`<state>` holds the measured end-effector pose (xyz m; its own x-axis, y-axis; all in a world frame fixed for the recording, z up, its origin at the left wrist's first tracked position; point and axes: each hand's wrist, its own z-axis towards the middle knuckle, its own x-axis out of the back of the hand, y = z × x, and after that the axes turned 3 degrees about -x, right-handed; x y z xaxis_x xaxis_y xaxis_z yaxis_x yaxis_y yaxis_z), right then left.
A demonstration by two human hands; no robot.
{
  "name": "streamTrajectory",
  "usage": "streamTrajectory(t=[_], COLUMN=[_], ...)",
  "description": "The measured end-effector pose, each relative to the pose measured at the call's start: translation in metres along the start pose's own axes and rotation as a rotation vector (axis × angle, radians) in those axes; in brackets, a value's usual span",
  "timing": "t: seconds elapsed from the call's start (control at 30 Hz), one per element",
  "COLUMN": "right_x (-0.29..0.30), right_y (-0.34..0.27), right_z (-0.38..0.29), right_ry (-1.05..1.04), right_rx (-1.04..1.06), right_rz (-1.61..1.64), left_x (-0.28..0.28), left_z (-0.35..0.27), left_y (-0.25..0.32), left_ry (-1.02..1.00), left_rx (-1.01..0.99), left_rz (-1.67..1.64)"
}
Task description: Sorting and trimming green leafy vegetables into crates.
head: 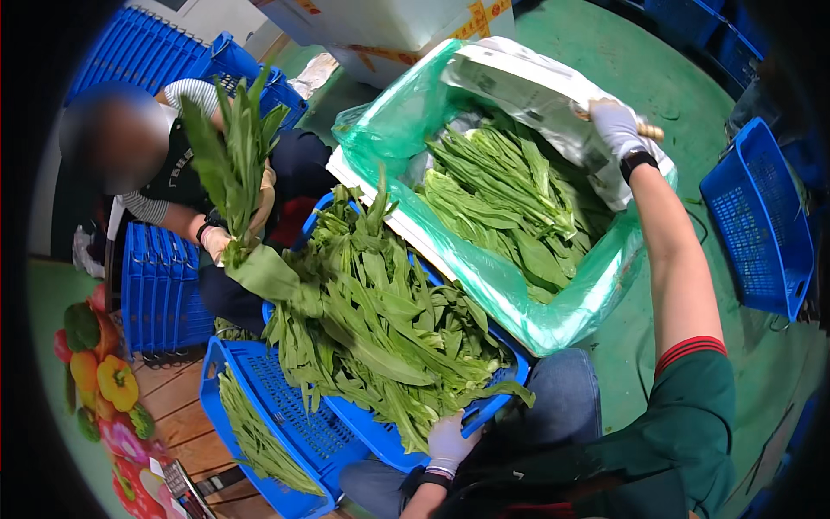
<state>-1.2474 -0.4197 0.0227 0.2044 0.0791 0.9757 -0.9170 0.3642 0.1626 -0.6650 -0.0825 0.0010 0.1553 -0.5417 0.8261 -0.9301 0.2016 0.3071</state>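
My left hand, in a pale glove, is at the near rim of a blue plastic basket heaped with long leafy greens; whether it grips the rim or a stalk is not plain. At the upper right, my gloved right hand is closed on the white sheet liner at the far side of a white foam box. A short light-coloured cylindrical end sticks out beside that hand. Green plastic film lines the box, and leafy greens lie inside.
Across from me a seated person holds a bunch of greens. A blue basket with thin greens stands at lower left, stacked blue baskets behind it. Another blue basket is at right; foam boxes stand at the back.
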Motion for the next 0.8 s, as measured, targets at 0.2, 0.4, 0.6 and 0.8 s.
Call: streamTrajectory(t=[0.2,0.4,0.6,0.8], right_x=[0.051,0.091,0.087,0.200], right_y=[0.042,0.106,0.131,0.047], right_z=[-0.032,-0.153,-0.340,-0.378], right_ry=[0.092,0.233,0.277,0.264], right_rx=[-0.383,-0.647,-0.658,-0.679], right_rz=[0.168,0.414,0.598,1.285], left_x=[-0.016,-0.012,-0.016,0.016], left_z=[-0.007,-0.018,-0.012,-0.037], left_y=[-0.010,-0.009,-0.003,-0.010], left_ry=[0.064,0.139,0.139,-0.018], left_rx=[-0.050,-0.062,-0.075,-0.022], left_rz=[0.011,-0.004,-0.019,-0.004])
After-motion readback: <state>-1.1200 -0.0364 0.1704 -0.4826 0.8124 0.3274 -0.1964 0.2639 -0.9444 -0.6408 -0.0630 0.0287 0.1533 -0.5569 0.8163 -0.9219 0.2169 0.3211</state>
